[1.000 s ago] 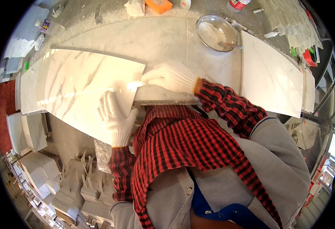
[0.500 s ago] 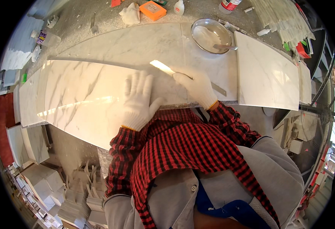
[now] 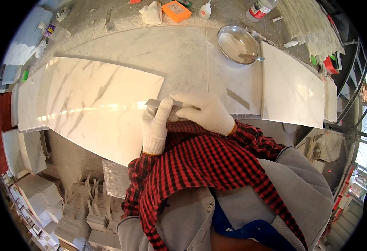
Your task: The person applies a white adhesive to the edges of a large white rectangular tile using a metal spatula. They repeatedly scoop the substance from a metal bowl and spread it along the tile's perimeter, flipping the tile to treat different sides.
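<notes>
Grasping a flat metal blade (image 3: 151, 103) between the left fingers (image 3: 163, 108) and right fingers (image 3: 186, 98), leaving its left end exposed beyond the left ones. Holding it close to the near edge of the marbled surface (image 3: 179, 50), beside a glossy veined slab (image 3: 99, 83). Sharing that surface with a loose metal strip (image 3: 238, 99) and a steel bowl (image 3: 249, 44). Facing an orange box (image 3: 176, 11) beyond, with stacked slabs (image 3: 76, 221) at lower left.
</notes>
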The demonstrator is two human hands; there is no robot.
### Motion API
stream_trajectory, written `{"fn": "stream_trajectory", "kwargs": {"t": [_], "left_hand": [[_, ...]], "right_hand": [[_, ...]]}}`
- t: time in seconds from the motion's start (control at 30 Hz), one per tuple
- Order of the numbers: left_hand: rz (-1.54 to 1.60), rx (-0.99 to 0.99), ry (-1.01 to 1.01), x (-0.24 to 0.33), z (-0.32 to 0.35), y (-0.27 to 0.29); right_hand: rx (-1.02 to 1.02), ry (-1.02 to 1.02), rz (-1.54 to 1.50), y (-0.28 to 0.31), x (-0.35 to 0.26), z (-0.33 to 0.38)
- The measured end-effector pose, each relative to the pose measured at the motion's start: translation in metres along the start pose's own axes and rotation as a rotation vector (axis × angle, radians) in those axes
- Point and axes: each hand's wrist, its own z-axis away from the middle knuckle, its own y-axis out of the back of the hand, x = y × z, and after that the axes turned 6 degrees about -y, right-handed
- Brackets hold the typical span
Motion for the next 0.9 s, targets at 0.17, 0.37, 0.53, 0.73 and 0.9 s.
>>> {"fn": "stream_trajectory", "kwargs": {"t": [0.17,0.37,0.53,0.73,0.9], "left_hand": [[-0.483,-0.013,0.025,0.002,0.001,0.005],[-0.576,-0.105,-0.171,0.000,0.013,0.015],[-0.695,-0.004,-0.179,0.024,0.015,0.018],[-0.712,0.055,-0.250,0.011,0.003,0.023],[-0.813,-0.028,-0.225,0.004,-0.004,0.040]], "right_hand": [[-0.217,-0.008,0.397,0.013,-0.002,-0.017],[0.019,0.100,0.356,0.019,0.046,-0.061],[-0.047,0.269,0.536,0.009,0.059,-0.109],[-0.118,0.332,0.588,0.008,0.054,-0.117],[-0.217,0.364,0.827,-0.011,0.037,-0.110]]}}
